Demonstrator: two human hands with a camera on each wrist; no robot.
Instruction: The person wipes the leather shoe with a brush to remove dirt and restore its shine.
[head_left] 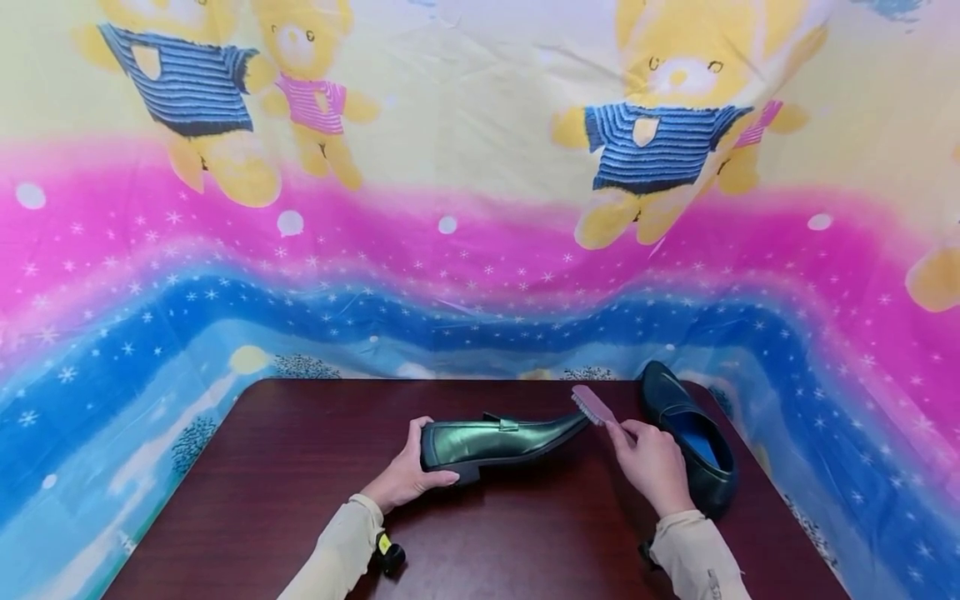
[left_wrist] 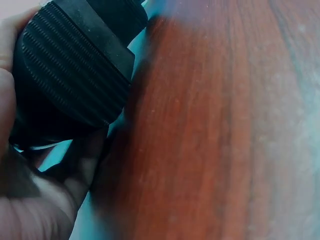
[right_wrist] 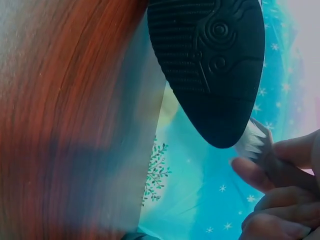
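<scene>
A dark green loafer (head_left: pixel 487 442) is held above the table by my left hand (head_left: pixel 405 479), which grips it round the heel. Its toe points right, and a strap crosses its upper. The ridged black heel (left_wrist: pixel 70 70) fills the upper left of the left wrist view. My right hand (head_left: pixel 654 467) holds a pinkish brush (head_left: pixel 592 406) by its handle, the white bristles (right_wrist: pixel 250 141) against the toe tip. In the right wrist view the patterned sole (right_wrist: pixel 210 65) faces the camera. A second loafer (head_left: pixel 693 442) stands on the table beside my right hand.
The dark reddish-brown wooden table (head_left: pixel 300 442) has its far edge against a printed cloth (head_left: pixel 450 250) with bears and snowflakes. The cloth also runs along both sides. A small black device (head_left: pixel 390 557) with a yellow mark sits at my left wrist.
</scene>
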